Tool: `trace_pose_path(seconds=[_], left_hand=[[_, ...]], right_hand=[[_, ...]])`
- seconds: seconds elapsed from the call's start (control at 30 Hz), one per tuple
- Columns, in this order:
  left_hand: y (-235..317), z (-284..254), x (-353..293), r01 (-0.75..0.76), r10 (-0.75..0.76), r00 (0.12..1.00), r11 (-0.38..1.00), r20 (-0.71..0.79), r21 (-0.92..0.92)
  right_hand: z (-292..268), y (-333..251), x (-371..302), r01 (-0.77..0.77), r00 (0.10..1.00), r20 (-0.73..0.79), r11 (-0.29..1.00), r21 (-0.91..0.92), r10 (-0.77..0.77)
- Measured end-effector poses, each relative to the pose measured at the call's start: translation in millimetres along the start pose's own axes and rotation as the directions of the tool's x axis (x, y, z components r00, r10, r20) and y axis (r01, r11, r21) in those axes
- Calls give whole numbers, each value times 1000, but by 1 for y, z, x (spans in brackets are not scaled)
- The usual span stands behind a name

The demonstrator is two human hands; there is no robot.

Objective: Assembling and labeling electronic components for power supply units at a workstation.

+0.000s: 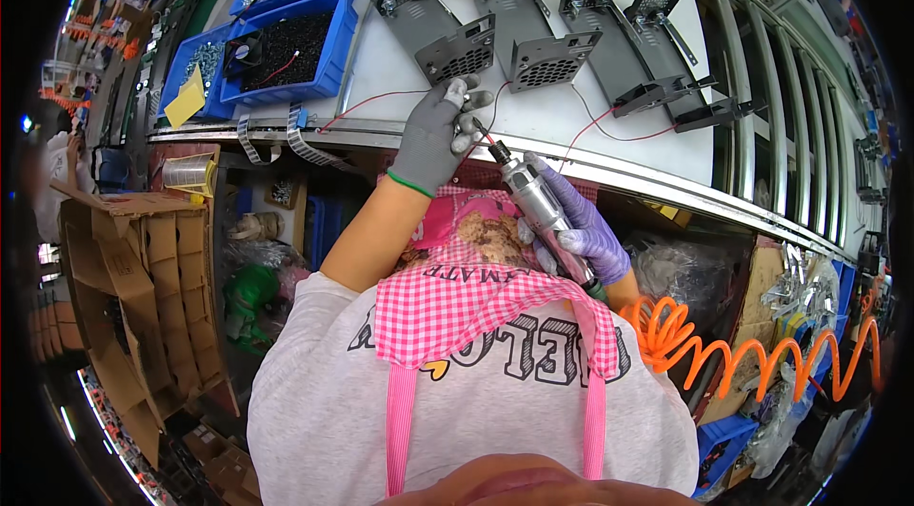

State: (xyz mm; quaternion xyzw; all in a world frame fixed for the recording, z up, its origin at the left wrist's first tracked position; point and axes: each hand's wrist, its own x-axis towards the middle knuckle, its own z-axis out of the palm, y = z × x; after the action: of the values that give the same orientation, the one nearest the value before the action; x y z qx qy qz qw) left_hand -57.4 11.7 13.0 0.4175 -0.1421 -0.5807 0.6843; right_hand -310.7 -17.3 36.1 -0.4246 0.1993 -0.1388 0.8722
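My right hand [581, 225], in a purple glove, is wrapped around a silver and black power screwdriver [535, 197]. The driver is tilted, its thin bit pointing up and left to the fingertips of my left hand [443, 130]. That hand wears a grey glove with a green cuff; its fingers are curled together near the bit, and whatever small thing they hold is hidden. Just beyond stands the perforated end plate of a dark grey metal bracket [419, 16]. A second bracket [514, 6] lies to its right, with thin wires trailing toward the table edge.
Two more grey brackets [605, 20] [666, 30] lie farther right. At the left are blue bins [328, 54] holding black and silver screws, with a small fan [246, 54] on top. An orange coiled hose [724, 354] hangs at the right. A divided cardboard box [162, 297] stands lower left.
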Motion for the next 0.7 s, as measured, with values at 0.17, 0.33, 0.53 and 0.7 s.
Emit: trace_pose_path(seconds=[0.17,0.33,0.53,0.7], left_hand=[[-2,3,-3,-23,23,1000,986,4,164],[-4,9,-5,-62,58,998,950,21,305],[1,14,-10,-144,150,988,842,30,520],[3,13,-6,-233,207,972,800,110,552]], right_hand=[[-10,-1,-2,-102,994,29,995,-9,102],[-10,4,2,20,999,-26,996,-81,-22],[-10,4,-4,-34,998,-45,999,31,35],[-18,7,-3,-5,999,-39,1000,14,6]])
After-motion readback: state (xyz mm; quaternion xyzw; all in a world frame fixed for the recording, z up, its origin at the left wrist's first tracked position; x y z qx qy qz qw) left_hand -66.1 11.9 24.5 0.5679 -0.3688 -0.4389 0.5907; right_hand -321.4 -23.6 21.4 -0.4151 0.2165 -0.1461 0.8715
